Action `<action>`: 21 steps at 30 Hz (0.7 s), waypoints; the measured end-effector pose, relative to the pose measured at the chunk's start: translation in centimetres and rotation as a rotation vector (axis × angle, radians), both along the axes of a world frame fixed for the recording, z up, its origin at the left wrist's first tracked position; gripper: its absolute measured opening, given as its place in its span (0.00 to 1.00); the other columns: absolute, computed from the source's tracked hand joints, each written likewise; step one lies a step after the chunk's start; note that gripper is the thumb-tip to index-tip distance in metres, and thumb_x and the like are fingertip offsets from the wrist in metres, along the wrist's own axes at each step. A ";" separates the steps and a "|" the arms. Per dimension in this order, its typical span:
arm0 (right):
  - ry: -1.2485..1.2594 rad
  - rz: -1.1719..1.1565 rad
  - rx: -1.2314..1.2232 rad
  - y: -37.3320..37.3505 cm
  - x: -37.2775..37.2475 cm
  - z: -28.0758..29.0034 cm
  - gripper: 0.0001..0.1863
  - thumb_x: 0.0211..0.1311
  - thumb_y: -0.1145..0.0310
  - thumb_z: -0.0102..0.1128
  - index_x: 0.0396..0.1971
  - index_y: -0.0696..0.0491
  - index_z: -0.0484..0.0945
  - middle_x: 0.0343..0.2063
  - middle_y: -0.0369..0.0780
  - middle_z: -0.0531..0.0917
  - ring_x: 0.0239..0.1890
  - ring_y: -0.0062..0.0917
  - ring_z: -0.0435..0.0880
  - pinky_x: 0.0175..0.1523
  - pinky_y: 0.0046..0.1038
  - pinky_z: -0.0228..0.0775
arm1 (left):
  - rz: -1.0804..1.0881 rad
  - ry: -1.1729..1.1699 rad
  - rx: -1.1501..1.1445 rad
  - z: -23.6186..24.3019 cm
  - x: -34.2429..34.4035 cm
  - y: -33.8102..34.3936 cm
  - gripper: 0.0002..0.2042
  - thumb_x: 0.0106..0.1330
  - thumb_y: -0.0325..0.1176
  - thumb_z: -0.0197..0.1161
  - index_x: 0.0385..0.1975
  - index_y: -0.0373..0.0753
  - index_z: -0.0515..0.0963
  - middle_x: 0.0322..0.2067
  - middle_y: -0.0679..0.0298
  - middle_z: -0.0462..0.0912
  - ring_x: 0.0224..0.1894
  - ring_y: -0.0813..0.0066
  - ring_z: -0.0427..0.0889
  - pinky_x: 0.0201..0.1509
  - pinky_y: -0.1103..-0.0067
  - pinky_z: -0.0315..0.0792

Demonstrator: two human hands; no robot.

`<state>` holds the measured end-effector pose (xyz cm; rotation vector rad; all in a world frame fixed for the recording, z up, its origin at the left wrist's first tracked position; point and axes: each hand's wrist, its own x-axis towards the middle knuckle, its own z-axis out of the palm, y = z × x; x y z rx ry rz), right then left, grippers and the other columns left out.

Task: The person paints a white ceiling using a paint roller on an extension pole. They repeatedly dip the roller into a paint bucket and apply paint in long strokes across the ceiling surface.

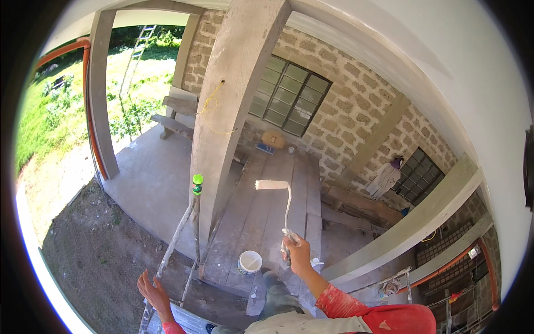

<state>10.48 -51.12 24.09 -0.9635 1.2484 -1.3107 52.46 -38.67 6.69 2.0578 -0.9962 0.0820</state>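
I grip a small paint roller [271, 184] by its handle in my right hand [296, 253]; the roller head is pale and raised above the wooden plank platform [233, 222]. My left hand [154, 292] is at lower left, fingers apart, beside a paint-spattered ladder rail [173, 245]; whether it touches the rail I cannot tell. A green plastic bottle piece [197, 183] tops the pole by the concrete column [217, 122]. A white bucket [250, 261] with a light stick or handle inside stands on the planks by my leg [278, 292].
A curved concrete beam [400, 222] crosses at right, scaffolding [409, 281] below it. A block wall [345, 100] with windows, a bench [178, 122] and hung clothing [384, 181] are behind. At left are a post [103, 111], a leaning ladder [139, 50], grass and a dirt drop.
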 end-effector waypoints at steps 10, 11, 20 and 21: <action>0.052 0.042 0.163 0.2 -0.8 -4.7 0.13 0.71 0.67 0.63 0.49 0.59 0.80 0.24 0.33 0.77 0.19 0.14 0.73 0.21 0.20 0.61 | -0.109 0.185 0.276 -9.1 1.6 2.9 0.21 0.64 0.33 0.65 0.56 0.37 0.73 0.53 0.52 0.74 0.59 0.50 0.71 0.63 0.60 0.61; 0.094 0.060 0.187 0.1 -0.6 -4.7 0.13 0.71 0.67 0.62 0.49 0.59 0.80 0.24 0.33 0.77 0.19 0.14 0.72 0.21 0.20 0.61 | -0.096 0.205 0.257 -8.5 1.2 2.5 0.22 0.63 0.33 0.66 0.56 0.37 0.73 0.52 0.52 0.74 0.59 0.50 0.72 0.63 0.60 0.61; 0.202 0.139 0.244 -1.9 -2.4 -6.8 0.14 0.69 0.66 0.65 0.47 0.60 0.80 0.25 0.33 0.78 0.19 0.13 0.72 0.20 0.18 0.61 | -0.270 0.274 0.504 -15.8 4.4 -8.4 0.31 0.52 0.40 0.75 0.55 0.36 0.73 0.47 0.49 0.81 0.55 0.47 0.78 0.58 0.58 0.71; 0.221 0.144 0.252 -2.3 -2.7 -6.8 0.15 0.69 0.65 0.65 0.48 0.60 0.80 0.26 0.34 0.79 0.19 0.13 0.73 0.21 0.18 0.62 | -0.264 0.259 0.572 -16.3 4.6 -9.3 0.28 0.52 0.40 0.75 0.52 0.36 0.75 0.46 0.48 0.82 0.53 0.47 0.80 0.57 0.58 0.73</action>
